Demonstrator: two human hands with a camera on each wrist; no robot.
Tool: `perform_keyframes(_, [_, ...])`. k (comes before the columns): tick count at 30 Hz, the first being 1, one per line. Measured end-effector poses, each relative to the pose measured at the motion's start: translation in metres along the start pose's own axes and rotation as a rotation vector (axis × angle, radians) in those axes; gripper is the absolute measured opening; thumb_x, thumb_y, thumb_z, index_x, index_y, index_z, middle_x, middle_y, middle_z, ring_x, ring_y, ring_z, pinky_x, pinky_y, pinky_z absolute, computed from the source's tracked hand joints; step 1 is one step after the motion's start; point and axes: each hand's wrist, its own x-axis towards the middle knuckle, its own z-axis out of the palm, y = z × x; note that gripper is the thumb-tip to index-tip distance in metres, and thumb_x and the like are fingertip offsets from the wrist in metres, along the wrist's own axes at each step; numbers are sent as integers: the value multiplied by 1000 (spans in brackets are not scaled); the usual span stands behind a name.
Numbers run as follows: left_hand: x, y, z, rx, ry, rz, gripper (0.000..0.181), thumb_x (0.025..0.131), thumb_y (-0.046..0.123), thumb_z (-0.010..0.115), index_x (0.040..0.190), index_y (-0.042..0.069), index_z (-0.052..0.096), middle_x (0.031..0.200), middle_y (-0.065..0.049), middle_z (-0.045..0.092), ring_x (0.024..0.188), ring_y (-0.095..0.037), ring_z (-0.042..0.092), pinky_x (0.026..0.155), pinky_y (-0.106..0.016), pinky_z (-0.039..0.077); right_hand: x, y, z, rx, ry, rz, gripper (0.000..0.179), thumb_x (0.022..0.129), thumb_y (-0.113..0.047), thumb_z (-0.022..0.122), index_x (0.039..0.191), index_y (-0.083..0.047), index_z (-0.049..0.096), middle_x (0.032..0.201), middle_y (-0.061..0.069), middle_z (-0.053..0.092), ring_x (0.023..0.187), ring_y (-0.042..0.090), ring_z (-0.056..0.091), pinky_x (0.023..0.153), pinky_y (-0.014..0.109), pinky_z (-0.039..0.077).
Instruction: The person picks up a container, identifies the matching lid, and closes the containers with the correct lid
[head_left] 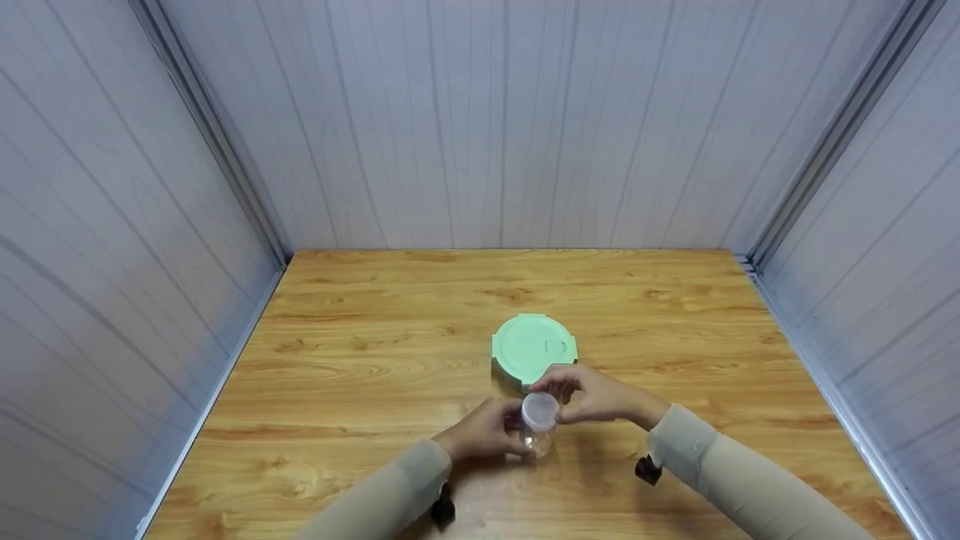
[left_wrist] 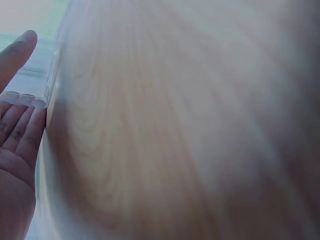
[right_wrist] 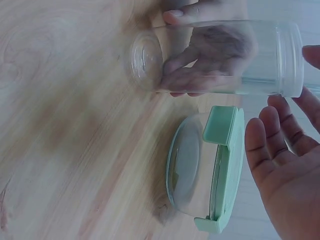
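Observation:
A clear plastic jar (right_wrist: 220, 60) with a whitish screw lid (head_left: 540, 410) is between the two hands near the middle of the table. My left hand (head_left: 491, 431) grips the jar's body from the left, thumb on one side and fingers on the other. From the right, my right hand (head_left: 592, 396) holds the lid's rim between thumb and fingers; its other fingers show loosely bent in the right wrist view. Nothing shows through the jar's wall except the left hand behind it. Whether the jar's base touches the table, I cannot tell.
Just beyond the jar sits a round glass food container (right_wrist: 192, 165) with a mint-green clip lid (head_left: 529, 345), close to the right hand's fingers. Pale panels (head_left: 480, 127) wall the wood-grain table (head_left: 360, 337) at the back and both sides.

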Motion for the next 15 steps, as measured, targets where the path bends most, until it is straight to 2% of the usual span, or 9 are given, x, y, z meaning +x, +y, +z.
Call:
perform_keyframes(6, [1, 0, -1, -9, -11, 8, 56, 83, 7, 95, 134, 7, 72, 128, -4, 78, 114, -5, 72, 102, -22, 57, 0, 4, 1, -14, 38, 29, 46, 82, -14, 85, 127, -4, 75, 111, 17, 76, 97, 10, 66, 82, 34, 54])
perform_keyframes(12, [2, -3, -1, -18, -13, 20, 55, 82, 5, 94, 133, 7, 73, 127, -4, 78, 113, -5, 72, 102, -23, 57, -1, -1, 9, -51, 107, 70, 39, 80, -19, 94, 109, -5, 72, 100, 7, 72, 89, 26, 63, 79, 28, 51])
perform_keyframes(15, [3, -4, 0, -15, -11, 30, 54, 82, 5, 94, 132, 7, 73, 126, -5, 79, 113, -6, 73, 103, -24, 58, -2, -3, 15, -64, 145, 98, 40, 80, -21, 96, 103, -5, 68, 96, 3, 68, 86, 29, 61, 75, 25, 50])
